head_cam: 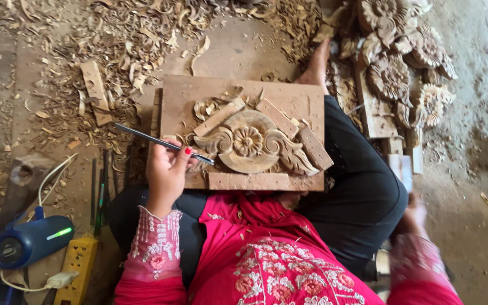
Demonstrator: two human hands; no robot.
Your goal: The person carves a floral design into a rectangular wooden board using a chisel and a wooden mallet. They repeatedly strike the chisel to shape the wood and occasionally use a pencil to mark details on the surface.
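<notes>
Pinching a slim dark steel chisel [162, 141] in its closed grip, the left hand [166, 172] rests its tip beside the half-carved rosette scroll [249, 142] wedged on the flat wooden board [187, 90] across the lap, seemingly mid-carving, while the blurred right hand [414, 217] hangs unreadable near pale rough floor shavings [114, 39].

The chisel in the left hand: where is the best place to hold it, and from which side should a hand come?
Probably the bare middle of the shaft. The chisel lies slanted across the left edge of the wooden board, its tip low against the carved flower piece. The left hand already grips it near the tip from the person's side; the upper end, toward the wood shavings, is free.
</notes>
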